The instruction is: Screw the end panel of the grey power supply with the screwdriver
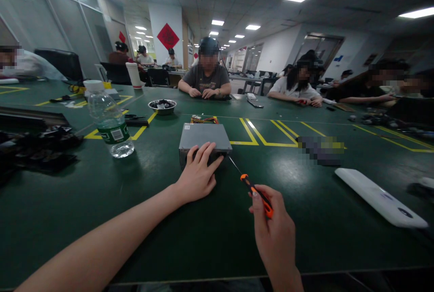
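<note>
A grey metal computer power supply (203,136) lies on the green table in front of me, with a bundle of coloured cables (204,120) at its far side. My left hand (199,174) rests on its near edge, fingers spread over the top and the front face. In my right hand (273,219) is a screwdriver (257,192) with an orange and black handle. Its thin shaft points up and left, the tip at the unit's near right corner. Whether the tip sits in a screw is too small to tell.
A water bottle (113,124) stands left of the unit, near a metal bowl (162,106) of small dark parts. Dark parts (37,152) are heaped at far left. On the right lies a white oblong device (379,197). Yellow tape (244,143) marks the table (162,247); people sit across it.
</note>
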Tool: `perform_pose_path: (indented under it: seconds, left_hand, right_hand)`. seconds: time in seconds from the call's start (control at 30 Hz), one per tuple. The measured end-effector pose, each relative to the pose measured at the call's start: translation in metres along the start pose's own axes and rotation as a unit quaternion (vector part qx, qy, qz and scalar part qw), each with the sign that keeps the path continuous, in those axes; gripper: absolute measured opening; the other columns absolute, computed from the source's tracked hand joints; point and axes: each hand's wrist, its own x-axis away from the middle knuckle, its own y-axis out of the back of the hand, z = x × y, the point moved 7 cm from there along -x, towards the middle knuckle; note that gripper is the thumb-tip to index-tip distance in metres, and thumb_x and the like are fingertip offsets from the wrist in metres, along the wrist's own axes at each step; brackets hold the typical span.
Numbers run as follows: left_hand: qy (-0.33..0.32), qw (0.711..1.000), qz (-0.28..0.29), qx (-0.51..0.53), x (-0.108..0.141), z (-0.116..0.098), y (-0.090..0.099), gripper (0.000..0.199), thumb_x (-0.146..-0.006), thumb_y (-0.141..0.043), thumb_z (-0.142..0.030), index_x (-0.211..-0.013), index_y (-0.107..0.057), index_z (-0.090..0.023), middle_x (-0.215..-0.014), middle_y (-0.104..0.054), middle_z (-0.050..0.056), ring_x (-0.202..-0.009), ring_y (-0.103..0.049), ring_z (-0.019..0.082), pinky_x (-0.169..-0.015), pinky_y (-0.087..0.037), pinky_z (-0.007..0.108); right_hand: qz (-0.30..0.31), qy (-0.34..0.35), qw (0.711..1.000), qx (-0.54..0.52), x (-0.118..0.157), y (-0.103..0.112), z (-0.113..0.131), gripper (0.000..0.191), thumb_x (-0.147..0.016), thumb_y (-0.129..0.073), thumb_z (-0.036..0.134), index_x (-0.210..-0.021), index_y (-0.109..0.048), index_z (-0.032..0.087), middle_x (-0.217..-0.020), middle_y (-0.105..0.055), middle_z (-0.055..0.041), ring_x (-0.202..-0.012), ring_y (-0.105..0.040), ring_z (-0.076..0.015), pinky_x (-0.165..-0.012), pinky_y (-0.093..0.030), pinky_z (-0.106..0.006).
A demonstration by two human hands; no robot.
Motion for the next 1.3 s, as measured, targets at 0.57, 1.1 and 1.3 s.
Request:
perform_pose_path:
  seconds: [0.57,1.1,1.3]
  left_hand:
    - [0.003,1.000,0.006,-0.002,0.000,-0.001,0.001,0.050,-0.079,-0.051,-0.028,-0.129,-0.047,-0.021,-0.146,-0.024,0.016,-0.135,-0.020,0.032,-0.107,-0.013,0.052]
    - [0.016,1.000,-0.015,0.006,-0.002,-0.004,0.002,0.051,-0.074,-0.055,-0.022,-0.125,-0.051,-0.019,-0.143,-0.028,0.018,-0.133,-0.023,0.033,-0.107,-0.015,0.053]
    - [0.028,0.999,-0.024,0.014,-0.004,-0.003,0.002,0.048,-0.073,-0.055,-0.021,-0.121,-0.054,-0.019,-0.140,-0.032,0.017,-0.131,-0.027,0.034,-0.107,-0.016,0.054]
  right_hand:
    - [0.012,0.002,1.000,-0.002,-0.001,-0.002,-0.001,0.029,-0.092,-0.035,0.042,-0.103,-0.051,0.021,-0.089,-0.065,-0.0043,-0.071,-0.066,-0.0165,-0.060,-0.053,-0.028]
    - [0.015,0.153,0.988,0.021,0.000,-0.001,0.040,0.023,-0.090,-0.037,0.024,-0.111,-0.044,0.019,-0.105,-0.052,-0.0104,-0.095,-0.059,-0.0185,-0.075,-0.053,-0.032]
    - [-0.001,0.084,0.994,0.076,-0.006,0.004,0.023,0.028,-0.094,-0.032,0.038,-0.105,-0.050,0.020,-0.089,-0.063,-0.0056,-0.072,-0.066,-0.0160,-0.057,-0.051,-0.026]
